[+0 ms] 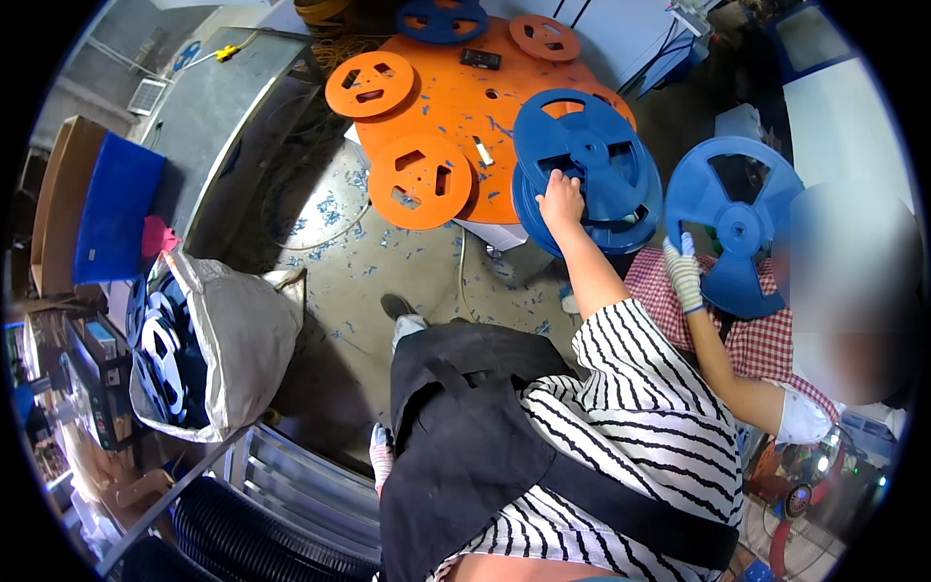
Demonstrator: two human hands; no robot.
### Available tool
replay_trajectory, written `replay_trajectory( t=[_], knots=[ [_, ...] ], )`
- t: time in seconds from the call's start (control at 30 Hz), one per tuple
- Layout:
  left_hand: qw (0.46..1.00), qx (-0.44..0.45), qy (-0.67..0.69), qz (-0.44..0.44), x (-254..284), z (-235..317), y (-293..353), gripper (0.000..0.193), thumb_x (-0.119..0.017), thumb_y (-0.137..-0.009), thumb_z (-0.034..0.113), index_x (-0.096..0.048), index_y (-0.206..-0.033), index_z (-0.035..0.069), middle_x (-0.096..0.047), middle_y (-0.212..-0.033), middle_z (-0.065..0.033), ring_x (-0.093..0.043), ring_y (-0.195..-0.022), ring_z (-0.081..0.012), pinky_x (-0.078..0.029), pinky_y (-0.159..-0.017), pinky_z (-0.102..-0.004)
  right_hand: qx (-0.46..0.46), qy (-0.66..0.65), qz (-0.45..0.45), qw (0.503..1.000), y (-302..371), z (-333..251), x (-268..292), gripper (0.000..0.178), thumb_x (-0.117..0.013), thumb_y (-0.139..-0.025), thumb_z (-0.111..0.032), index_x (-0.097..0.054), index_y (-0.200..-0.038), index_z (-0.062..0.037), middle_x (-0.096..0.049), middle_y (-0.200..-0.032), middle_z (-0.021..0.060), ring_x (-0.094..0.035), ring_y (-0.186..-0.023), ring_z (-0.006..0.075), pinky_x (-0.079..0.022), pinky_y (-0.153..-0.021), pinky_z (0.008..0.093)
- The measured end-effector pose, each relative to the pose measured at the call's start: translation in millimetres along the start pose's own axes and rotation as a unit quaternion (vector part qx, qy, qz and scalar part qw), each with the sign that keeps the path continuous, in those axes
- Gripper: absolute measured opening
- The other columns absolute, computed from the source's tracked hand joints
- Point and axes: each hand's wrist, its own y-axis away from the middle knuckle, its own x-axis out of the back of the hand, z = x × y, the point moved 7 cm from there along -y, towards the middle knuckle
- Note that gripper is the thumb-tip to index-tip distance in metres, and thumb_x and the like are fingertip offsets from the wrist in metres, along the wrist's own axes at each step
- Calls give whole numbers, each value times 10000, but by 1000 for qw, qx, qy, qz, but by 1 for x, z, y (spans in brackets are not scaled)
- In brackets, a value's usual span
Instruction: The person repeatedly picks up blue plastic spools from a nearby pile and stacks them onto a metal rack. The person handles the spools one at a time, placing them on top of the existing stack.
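My right hand (561, 199) reaches forward from a striped sleeve. Its fingers are hooked into a cut-out of the top blue plastic reel (582, 145), which lies on a short stack of blue reels (621, 228). My left hand (381, 454) hangs low beside my black apron (465, 427). It looks gloved, only part of it shows, and I see nothing in it. To the right a co-worker in a red checked shirt holds another blue reel (735, 228) upright with a gloved hand (684, 274).
Three orange reels (419, 180) (369, 83) (544, 37) and a blue one (441, 17) lie on a big orange disc (504, 107). A grey sack (238, 339) of blue reels stands at the left. Blue chips litter the floor (349, 262). A metal bench (218, 107) and black hose (252, 529) flank me.
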Motion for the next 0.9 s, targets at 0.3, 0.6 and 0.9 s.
replay_trajectory(
  t=[0.3, 0.6, 0.9],
  knots=[
    [984, 62, -135, -101, -27, 89, -88, 517, -516, -941, 326, -429, -1349, 21, -524, -1239, -79, -480, -1105, -175, -376, -941, -308, -81, -227, -111, 964, -11, 57, 9, 494, -788, -663, -189, -637, -1119, -74, -649, -1083, 162, -617, -985, 323, -477, -891, 398],
    [976, 0, -148, -158, -65, 215, -198, 543, -518, -944, 313, -409, -1369, -7, -492, -1325, -102, -479, -1202, -193, -372, -1016, -313, -266, -510, -218, 788, 10, 48, 26, 263, -738, -716, -44, -652, -961, -5, -651, -920, 55, -610, -827, 165, -489, -778, 298],
    [973, 33, -157, -165, -92, 223, -210, 511, -528, -943, 330, -453, -1344, 24, -536, -1253, -106, -511, -1142, -194, -398, -974, -332, -289, -550, -223, 751, 10, 35, 23, 491, -752, -736, -184, -580, -1137, 41, -647, -1085, 167, -622, -1017, 256, -493, -882, 363]
  ],
)
